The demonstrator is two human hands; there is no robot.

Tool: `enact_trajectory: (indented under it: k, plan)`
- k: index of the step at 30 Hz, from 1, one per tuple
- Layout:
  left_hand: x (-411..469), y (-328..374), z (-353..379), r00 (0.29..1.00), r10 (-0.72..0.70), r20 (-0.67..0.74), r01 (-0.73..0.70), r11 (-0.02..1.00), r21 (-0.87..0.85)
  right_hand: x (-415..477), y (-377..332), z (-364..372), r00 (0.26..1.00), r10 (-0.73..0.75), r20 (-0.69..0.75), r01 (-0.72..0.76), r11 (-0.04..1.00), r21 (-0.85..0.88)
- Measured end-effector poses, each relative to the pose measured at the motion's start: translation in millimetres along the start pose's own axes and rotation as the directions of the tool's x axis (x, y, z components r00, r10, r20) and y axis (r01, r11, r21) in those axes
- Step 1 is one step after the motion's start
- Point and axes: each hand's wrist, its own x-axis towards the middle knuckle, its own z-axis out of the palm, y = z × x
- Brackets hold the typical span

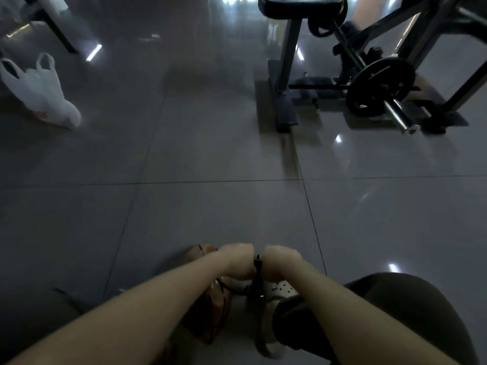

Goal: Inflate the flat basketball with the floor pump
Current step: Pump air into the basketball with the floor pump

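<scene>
Right, both fists are down low at the bottom of the view, side by side. The left hand and the right hand are each curled tight round the handle of the black floor pump, one on either side of its dark upright shaft, knuckles up and both forearms stretched straight out. The handle ends themselves are hidden inside the fists.

The orange-brown basketball lies on the glossy grey tiled floor, just left of the pump and partly under the left forearm. A thin black hose runs across its top towards the shaft; where it meets the ball I cannot tell.

Just right of the shaft sits a pale perforated clog on a foot, with a dark trouser leg above it. Whether the clog stands on the pump's base is hidden.

Well away at upper left lies a crumpled white plastic bag. At upper right stands a grey steel weight machine carrying a round black weight plate.
</scene>
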Motion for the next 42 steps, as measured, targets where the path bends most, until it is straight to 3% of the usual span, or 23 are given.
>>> enact_trajectory:
  k: [4, 7, 10, 13, 16, 20, 23, 31, 35, 39, 42]
  plan:
    - [11.5, 0.0, 24.8, 0.998, 0.040, -0.040, -0.038, 0.998, 0.046, 18.1, 5.3, 31.1, 0.998, 0.069, -0.007, -0.069, 0.998, 0.011]
    - [-0.4, 2.5, 24.6, 0.999, 0.022, -0.030, -0.020, 0.998, 0.058, 15.4, 1.8, 26.9, 0.997, 0.026, 0.073, -0.023, 0.999, -0.044]
    - [-24.1, 4.7, -14.2, 0.999, 0.046, 0.017, -0.046, 0.999, 0.002, -14.7, 3.0, -22.1, 0.983, -0.089, 0.161, 0.094, 0.995, -0.020]
    - [-47.7, 6.1, -91.7, 0.995, 0.099, -0.022, -0.101, 0.990, -0.095, -48.2, 8.4, -96.9, 0.988, -0.094, 0.120, 0.081, 0.991, 0.110]
    - [-60.7, 8.7, -128.3, 0.994, 0.097, -0.045, -0.102, 0.987, -0.125, -70.8, 8.4, -130.8, 0.991, -0.115, 0.064, 0.107, 0.987, 0.116]
    - [-36.2, 2.2, -70.7, 0.996, 0.089, 0.008, -0.088, 0.993, -0.076, -38.5, -1.6, -67.2, 0.996, -0.075, 0.050, 0.075, 0.997, 0.010]
    - [-8.6, -3.9, -10.2, 0.995, 0.053, -0.086, -0.055, 0.998, -0.023, -1.2, -1.2, -13.6, 0.999, -0.028, 0.033, 0.029, 0.999, -0.023]
    - [12.4, -1.8, 37.3, 0.994, 0.034, -0.103, -0.035, 0.999, 0.000, 15.7, 3.0, 20.1, 1.000, 0.021, 0.009, -0.020, 0.995, -0.100]
    - [-12.9, 2.6, -14.5, 0.998, 0.058, -0.018, -0.057, 0.998, 0.035, -9.9, 1.7, -25.8, 0.981, -0.057, 0.183, 0.065, 0.997, -0.039]
    - [-45.1, 9.3, -108.9, 0.991, 0.108, -0.077, -0.114, 0.991, -0.069, -53.1, 14.6, -116.2, 0.993, -0.085, 0.087, 0.077, 0.992, 0.096]
    - [-52.4, 12.8, -115.6, 0.991, 0.103, -0.087, -0.110, 0.991, -0.074, -58.7, 12.4, -120.0, 0.994, -0.090, 0.068, 0.086, 0.994, 0.068]
